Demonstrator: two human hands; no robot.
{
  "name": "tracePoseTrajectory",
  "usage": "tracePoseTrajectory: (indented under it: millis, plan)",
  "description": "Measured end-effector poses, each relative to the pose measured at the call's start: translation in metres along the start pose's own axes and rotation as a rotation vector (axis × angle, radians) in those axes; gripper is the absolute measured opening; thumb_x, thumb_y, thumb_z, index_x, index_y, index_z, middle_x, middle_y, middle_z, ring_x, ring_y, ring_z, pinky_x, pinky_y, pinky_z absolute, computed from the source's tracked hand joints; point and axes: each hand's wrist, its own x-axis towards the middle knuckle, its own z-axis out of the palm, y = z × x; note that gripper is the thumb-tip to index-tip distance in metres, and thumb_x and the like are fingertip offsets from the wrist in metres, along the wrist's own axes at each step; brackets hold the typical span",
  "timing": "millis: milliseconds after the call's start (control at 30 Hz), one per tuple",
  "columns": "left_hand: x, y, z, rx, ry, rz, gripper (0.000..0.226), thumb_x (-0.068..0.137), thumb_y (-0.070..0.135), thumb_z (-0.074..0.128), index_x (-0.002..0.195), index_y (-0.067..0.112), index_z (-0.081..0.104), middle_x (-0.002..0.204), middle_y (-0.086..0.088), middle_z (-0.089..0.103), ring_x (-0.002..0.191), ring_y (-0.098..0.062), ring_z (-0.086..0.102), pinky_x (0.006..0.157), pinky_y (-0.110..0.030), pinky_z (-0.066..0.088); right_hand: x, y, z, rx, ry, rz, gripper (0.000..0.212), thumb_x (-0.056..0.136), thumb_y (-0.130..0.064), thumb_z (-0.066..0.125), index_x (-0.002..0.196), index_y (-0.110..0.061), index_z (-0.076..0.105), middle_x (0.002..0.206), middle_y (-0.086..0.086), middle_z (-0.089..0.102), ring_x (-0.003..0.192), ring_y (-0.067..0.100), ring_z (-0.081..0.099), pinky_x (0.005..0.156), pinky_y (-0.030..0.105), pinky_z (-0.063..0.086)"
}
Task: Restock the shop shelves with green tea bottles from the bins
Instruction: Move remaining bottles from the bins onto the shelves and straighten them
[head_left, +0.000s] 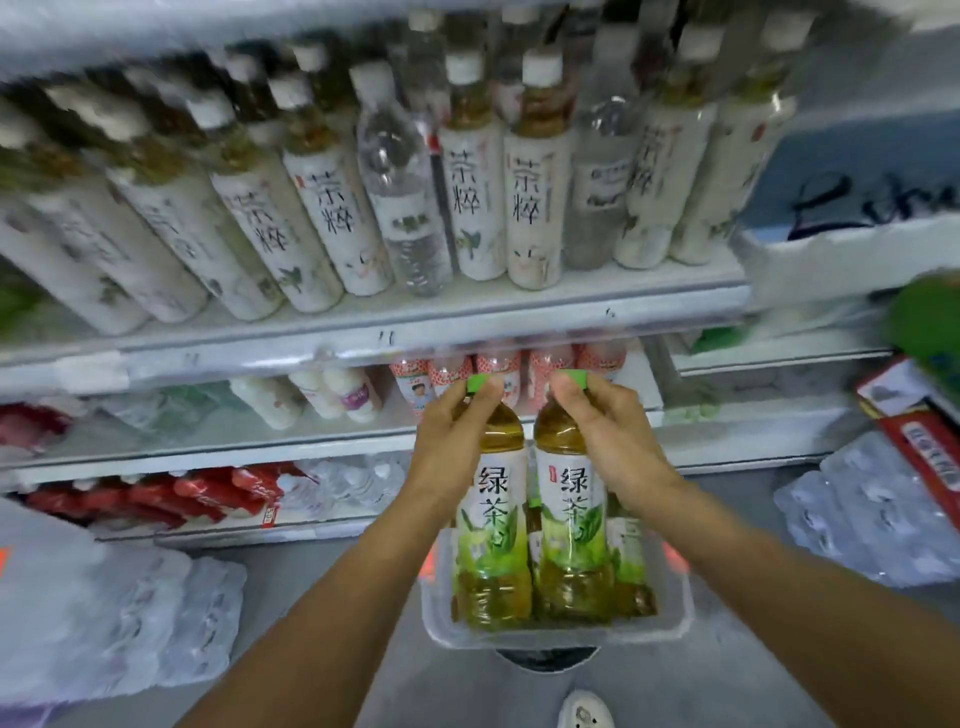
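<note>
Two green tea bottles with green caps and white-green labels hang above a clear plastic bin (675, 618) on the floor. My left hand (457, 436) grips the neck of the left green tea bottle (496, 525). My right hand (608, 431) grips the neck of the right green tea bottle (569, 525). Both bottles are upright, side by side, in front of the shop shelves (363, 332). More green tea bottles stand in the bin behind them, partly hidden.
The upper shelf holds rows of white-labelled tea bottles (532, 208) and clear water bottles (405, 208). Lower shelves carry small pink bottles (498, 369) and red packs (171, 493). Shrink-wrapped water packs (130, 623) lie on the floor left and right. My shoe (587, 709) is below.
</note>
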Motion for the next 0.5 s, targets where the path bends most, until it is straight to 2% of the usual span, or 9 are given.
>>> tracePoseTrajectory:
  millis: [100,200,267,333,367,433,467,500]
  plan:
    - [-0.012,0.066,-0.005,-0.069,0.031,0.050,0.022,0.094,0.045,0.064,0.090,0.026,0.075,0.087,0.005,0.076,0.090,-0.012,0.071,0.082,-0.026,0.052,-0.007,-0.063,-0.012,-0.003,-0.032,-0.085,0.026,0.098,-0.040,0.057,0.088,-0.020,0.070,0.075,-0.014,0.073,0.068,-0.008,0.064,0.063,0.005,0.044]
    - [-0.020,0.129,-0.014,-0.098,0.071,0.122,0.022,0.092,0.047,0.065,0.095,0.027,0.073,0.085,0.010,0.077,0.083,-0.006,0.072,0.076,-0.027,0.050,-0.011,-0.128,-0.025,-0.007,-0.037,-0.189,0.032,0.096,-0.042,0.059,0.087,-0.014,0.071,0.069,-0.010,0.071,0.064,-0.007,0.063,0.058,0.004,0.043]
    - [-0.028,0.169,-0.021,-0.122,0.093,0.175,0.023,0.092,0.048,0.065,0.099,0.029,0.073,0.091,0.009,0.078,0.089,-0.009,0.073,0.085,-0.033,0.053,-0.015,-0.175,-0.031,-0.001,-0.068,-0.245,0.030,0.095,-0.045,0.058,0.084,-0.020,0.071,0.071,-0.012,0.072,0.066,-0.004,0.065,0.061,0.007,0.046]
    - [-0.038,0.207,-0.029,-0.101,0.119,0.229,0.036,0.085,0.058,0.064,0.109,0.032,0.072,0.106,0.006,0.076,0.105,-0.015,0.069,0.100,-0.043,0.050,-0.016,-0.219,-0.035,0.010,-0.095,-0.309,0.031,0.095,-0.046,0.057,0.082,-0.021,0.070,0.075,-0.008,0.074,0.070,0.003,0.068,0.068,0.016,0.050]
    - [-0.042,0.225,-0.033,-0.084,0.130,0.253,0.039,0.082,0.062,0.063,0.111,0.038,0.072,0.109,0.012,0.074,0.108,-0.010,0.068,0.100,-0.043,0.049,-0.015,-0.240,-0.037,0.015,-0.093,-0.349,0.033,0.096,-0.045,0.058,0.081,-0.019,0.070,0.074,-0.006,0.073,0.070,0.006,0.068,0.071,0.021,0.051]
    - [-0.047,0.260,-0.044,-0.080,0.144,0.334,0.015,0.086,0.062,0.062,0.093,0.054,0.072,0.094,0.031,0.072,0.093,0.012,0.065,0.087,-0.035,0.050,-0.014,-0.281,-0.037,0.021,-0.074,-0.427,0.041,0.095,-0.047,0.059,0.079,-0.011,0.067,0.070,-0.005,0.069,0.067,0.008,0.064,0.071,0.025,0.050]
    - [-0.049,0.277,-0.049,-0.080,0.153,0.371,0.014,0.086,0.063,0.061,0.090,0.055,0.072,0.092,0.031,0.072,0.091,0.013,0.065,0.087,-0.033,0.050,-0.013,-0.300,-0.036,0.022,-0.073,-0.464,0.043,0.094,-0.050,0.058,0.081,-0.010,0.067,0.068,-0.005,0.067,0.065,0.006,0.063,0.068,0.023,0.050]
    - [-0.050,0.293,-0.055,-0.074,0.157,0.397,0.026,0.083,0.066,0.061,0.099,0.050,0.073,0.101,0.025,0.073,0.099,0.006,0.066,0.094,-0.035,0.050,-0.012,-0.317,-0.035,0.023,-0.080,-0.496,0.044,0.094,-0.052,0.058,0.082,-0.011,0.067,0.068,-0.005,0.066,0.065,0.005,0.062,0.066,0.021,0.050]
